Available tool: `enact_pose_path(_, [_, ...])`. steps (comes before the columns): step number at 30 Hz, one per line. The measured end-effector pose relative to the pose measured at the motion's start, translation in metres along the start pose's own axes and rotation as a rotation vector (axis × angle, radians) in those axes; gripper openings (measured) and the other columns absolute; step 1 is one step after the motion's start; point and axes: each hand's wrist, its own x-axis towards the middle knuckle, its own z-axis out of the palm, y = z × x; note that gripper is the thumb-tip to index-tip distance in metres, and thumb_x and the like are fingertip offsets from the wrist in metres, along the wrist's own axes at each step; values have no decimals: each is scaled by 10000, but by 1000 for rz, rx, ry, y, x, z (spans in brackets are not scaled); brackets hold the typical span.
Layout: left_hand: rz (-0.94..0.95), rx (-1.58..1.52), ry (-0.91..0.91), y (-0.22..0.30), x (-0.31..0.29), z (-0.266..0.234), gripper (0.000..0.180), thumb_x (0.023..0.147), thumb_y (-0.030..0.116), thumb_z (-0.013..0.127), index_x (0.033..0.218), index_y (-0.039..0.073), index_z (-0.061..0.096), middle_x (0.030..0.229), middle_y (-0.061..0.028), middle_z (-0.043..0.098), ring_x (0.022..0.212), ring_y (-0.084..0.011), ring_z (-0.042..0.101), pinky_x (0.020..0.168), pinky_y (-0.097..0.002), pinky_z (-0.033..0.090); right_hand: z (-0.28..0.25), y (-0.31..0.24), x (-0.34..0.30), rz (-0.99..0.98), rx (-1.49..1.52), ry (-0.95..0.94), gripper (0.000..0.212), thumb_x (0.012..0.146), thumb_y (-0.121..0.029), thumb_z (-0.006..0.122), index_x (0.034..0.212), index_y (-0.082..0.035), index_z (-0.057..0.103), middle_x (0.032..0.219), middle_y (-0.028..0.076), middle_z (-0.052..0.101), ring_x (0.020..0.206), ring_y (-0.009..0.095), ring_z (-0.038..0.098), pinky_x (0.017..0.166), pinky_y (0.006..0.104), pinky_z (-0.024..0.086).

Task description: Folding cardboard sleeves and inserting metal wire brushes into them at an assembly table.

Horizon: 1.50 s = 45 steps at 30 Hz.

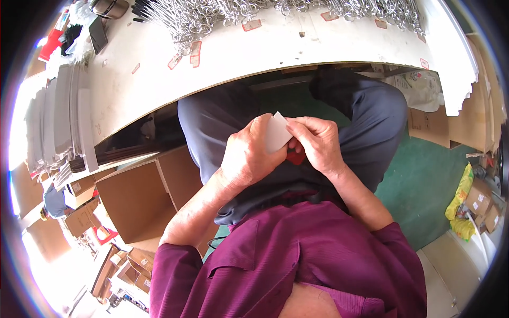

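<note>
Above my lap, between my knees, both hands meet at a small white card (277, 132) with a pointed corner turned up. My left hand (246, 151) is closed around the card's left side, thumb along its edge. From the other side, my right hand (318, 142) pinches the right edge with thumb and bent fingers. Whether the card is one piece or a thin stack, I cannot tell. Something small and red (296, 157) shows just below the fingers, partly hidden by them.
A white table (143, 85) spans the far side, its edge beyond my hands. Shiny metal rings and chains (222, 16) are heaped along its back. Stacked grey-white sheets (58, 122) stand at left. An open cardboard box (132, 196) sits lower left; cartons (480, 199) and yellow bags are at right.
</note>
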Motion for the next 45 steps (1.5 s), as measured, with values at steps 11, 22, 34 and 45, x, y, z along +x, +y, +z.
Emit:
enact_pose_path(11, [69, 94, 14, -2, -5, 5, 596, 748, 169, 819, 1272, -4, 592, 1100, -218, 714, 962, -392, 733, 801, -447, 622, 2, 6, -4, -229, -255, 63, 133, 973, -79, 716, 929, 43, 747, 743, 39, 726, 663, 33, 618, 565, 220, 481])
enact_pose_path(22, [70, 131, -48, -9, -12, 9, 597, 753, 180, 814, 1261, -25, 576, 1055, -231, 716, 937, -388, 734, 790, -461, 621, -12, -2, 16, 67, -204, -114, 190, 939, -120, 756, 823, 30, 736, 666, 27, 687, 616, 31, 578, 532, 242, 464])
enact_pose_path(34, [0, -14, -30, -8, -3, -6, 550, 776, 206, 804, 1228, -17, 583, 1040, -231, 713, 930, -399, 730, 788, -456, 612, 11, 10, -8, -299, -281, -55, 387, 948, -157, 765, 1263, 51, 685, 868, 131, 757, 748, 130, 726, 667, 290, 569])
enact_pose_path(45, [53, -32, -13, -11, -7, -4, 540, 794, 253, 797, 1196, -30, 572, 1039, -241, 706, 930, -402, 727, 779, -474, 610, 17, 20, -11, -300, -208, -126, 558, 923, -71, 762, 1426, 53, 554, 917, 145, 749, 794, 131, 725, 693, 296, 582])
